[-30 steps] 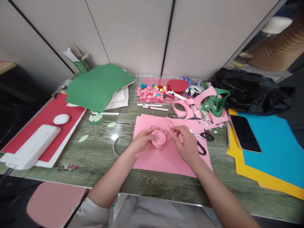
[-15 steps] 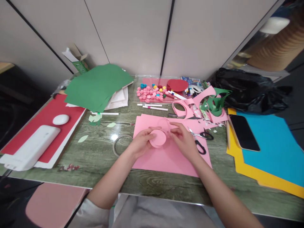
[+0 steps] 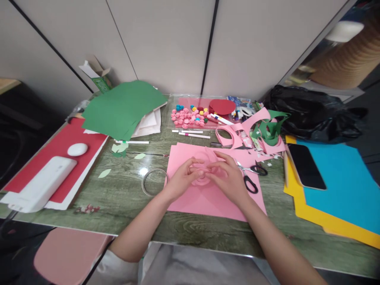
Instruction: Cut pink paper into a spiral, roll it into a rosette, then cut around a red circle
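Observation:
My left hand (image 3: 181, 177) and my right hand (image 3: 226, 175) meet over a pink paper sheet (image 3: 204, 194) in the middle of the table. Between their fingertips is a coiled pink paper spiral (image 3: 204, 171), shaped like a rolled rose; both hands pinch it from either side, low over the sheet. Its outer loops show above and below the fingers. Black-handled scissors (image 3: 252, 178) lie just right of my right hand on the sheet's edge.
A tape ring (image 3: 150, 181) lies left of the sheet. Green paper (image 3: 121, 107), a red mat with white devices (image 3: 44, 182), markers (image 3: 192, 134), small paper roses (image 3: 187, 115), pink and green offcuts (image 3: 258, 132), a phone (image 3: 307, 166) on blue and yellow sheets, and a black bag (image 3: 311, 114) surround it.
The spiral was held up with its flat round side showing; now both hands have closed in over it and lowered it to the sheet, fingertips almost touching.

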Tool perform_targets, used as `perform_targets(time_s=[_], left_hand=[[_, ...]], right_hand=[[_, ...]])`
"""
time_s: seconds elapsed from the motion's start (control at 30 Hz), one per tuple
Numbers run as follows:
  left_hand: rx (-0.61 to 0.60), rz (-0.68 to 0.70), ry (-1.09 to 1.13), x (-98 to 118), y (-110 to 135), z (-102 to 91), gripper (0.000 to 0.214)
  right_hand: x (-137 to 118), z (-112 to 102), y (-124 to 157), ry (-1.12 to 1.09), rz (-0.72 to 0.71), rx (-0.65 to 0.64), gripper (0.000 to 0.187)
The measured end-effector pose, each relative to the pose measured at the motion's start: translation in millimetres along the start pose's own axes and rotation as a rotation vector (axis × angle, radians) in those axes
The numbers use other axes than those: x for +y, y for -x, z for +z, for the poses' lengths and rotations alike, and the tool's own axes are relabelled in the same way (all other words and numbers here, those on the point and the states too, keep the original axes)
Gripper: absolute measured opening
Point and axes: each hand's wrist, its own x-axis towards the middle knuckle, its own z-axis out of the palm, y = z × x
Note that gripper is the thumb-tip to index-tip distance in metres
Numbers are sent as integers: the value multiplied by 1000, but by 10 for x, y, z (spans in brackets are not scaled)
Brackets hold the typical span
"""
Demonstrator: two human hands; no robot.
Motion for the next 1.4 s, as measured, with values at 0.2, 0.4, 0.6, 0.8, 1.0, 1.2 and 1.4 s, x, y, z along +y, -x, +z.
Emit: perform_targets(time_s=[0.2, 0.4, 0.6, 0.8, 1.0, 1.2, 1.4], left_hand=[[46, 20, -82, 30, -16, 32, 44], [347, 214, -214, 7, -13, -37, 23], [-1, -369, 333, 50, -45, -67, 57], [63, -262, 431, 33, -64, -70, 22], [159, -267, 385, -33, -80, -60, 15], [158, -291, 378, -70, -89, -42, 14], [122, -281, 436, -82, -98, -56, 22]], right_hand=[[49, -52, -24, -120, 55, 61, 4], [-23, -109, -2, -52, -23, 283, 0], [-71, -83, 57, 152, -321, 246, 13], [-107, -77, 57, 170, -451, -16, 9], [-67, -155, 42, 42, -178, 171, 22], [80, -109, -2, -8, 76, 21, 42], [-20, -20, 81, 160, -347, -56, 31]])
